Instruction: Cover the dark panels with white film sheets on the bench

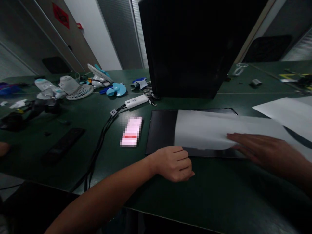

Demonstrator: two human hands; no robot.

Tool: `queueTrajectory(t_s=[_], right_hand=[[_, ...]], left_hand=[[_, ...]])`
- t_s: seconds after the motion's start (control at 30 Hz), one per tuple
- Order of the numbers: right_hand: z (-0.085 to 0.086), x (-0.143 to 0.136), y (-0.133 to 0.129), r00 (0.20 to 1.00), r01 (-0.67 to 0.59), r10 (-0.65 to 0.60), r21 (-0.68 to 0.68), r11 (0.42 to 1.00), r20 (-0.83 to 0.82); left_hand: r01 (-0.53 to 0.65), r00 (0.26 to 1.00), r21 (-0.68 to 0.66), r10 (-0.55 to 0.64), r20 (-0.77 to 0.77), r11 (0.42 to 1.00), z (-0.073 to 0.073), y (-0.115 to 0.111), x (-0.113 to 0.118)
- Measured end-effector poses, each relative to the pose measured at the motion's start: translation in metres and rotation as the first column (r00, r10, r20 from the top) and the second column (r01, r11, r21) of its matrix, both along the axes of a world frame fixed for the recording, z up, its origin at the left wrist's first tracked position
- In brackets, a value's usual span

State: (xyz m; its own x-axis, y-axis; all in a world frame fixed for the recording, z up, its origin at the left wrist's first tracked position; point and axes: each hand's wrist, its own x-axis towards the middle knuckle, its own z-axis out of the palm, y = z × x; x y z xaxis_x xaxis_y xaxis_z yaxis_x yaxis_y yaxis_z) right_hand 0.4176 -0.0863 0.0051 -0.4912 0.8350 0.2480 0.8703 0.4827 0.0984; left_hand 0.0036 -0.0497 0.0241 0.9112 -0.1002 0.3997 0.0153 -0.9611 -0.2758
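My left hand [173, 163] is curled into a fist at the near edge of a flat black panel [161, 133], knuckles up. Nothing sticks out of it, and its palm side is hidden. Across the panel's middle and right part lies a large white sheet [204, 130], stretching past the panel to the right. My right hand [265, 148] has its fingers stretched out over this sheet, slightly blurred. Left of the panel is a phone [131, 131] with a lit, pixelated screen.
Behind the panel stands a big dark screen [187, 48]. A white cable hub [136, 101] with black cords, a dark remote control [64, 144] and white fan parts [80, 92] are on the left. More white paper [290, 110] lies right. Someone's hand [3, 148] shows far left.
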Motion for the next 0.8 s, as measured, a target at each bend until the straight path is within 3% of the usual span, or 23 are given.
queueTrajectory(t_s=[0.1,0.2,0.33,0.47,0.53,0.6,0.7,0.8], right_hand=[[-0.009,-0.059,0.007,0.994,-0.107,0.107,-0.02,0.994,0.01],[-0.016,-0.09,0.014,0.991,-0.13,0.129,-0.009,0.992,-0.027],[-0.022,-0.104,0.018,0.986,-0.149,0.14,-0.101,0.984,-0.088],[-0.02,-0.101,0.024,0.98,-0.185,0.169,-0.165,0.969,-0.107],[-0.014,-0.083,0.032,0.989,-0.141,0.131,-0.14,0.98,-0.074],[-0.005,-0.05,0.045,0.999,-0.004,0.001,-0.072,0.997,-0.032],[0.001,0.031,0.064,0.947,0.32,-0.321,0.06,0.946,0.01],[-0.012,0.132,0.071,0.863,0.494,-0.505,0.166,0.854,0.031]], left_hand=[[-0.021,1.0,0.011,0.021,0.008,1.0,0.002,0.002,-0.001],[-0.207,0.976,-0.042,0.203,-0.08,0.977,0.003,0.005,0.0],[-0.501,0.854,-0.142,0.461,-0.242,0.854,0.001,0.009,0.001],[-0.593,0.785,-0.181,0.513,-0.348,0.784,0.0,0.008,0.002],[-0.607,0.773,-0.189,0.519,-0.366,0.772,0.001,0.007,0.003],[-0.617,0.764,-0.199,0.52,-0.381,0.761,0.003,0.007,0.002],[-0.638,0.75,-0.212,0.534,-0.391,0.741,0.006,0.009,0.0],[-0.65,0.74,-0.216,0.542,-0.398,0.729,0.007,0.012,-0.003]])
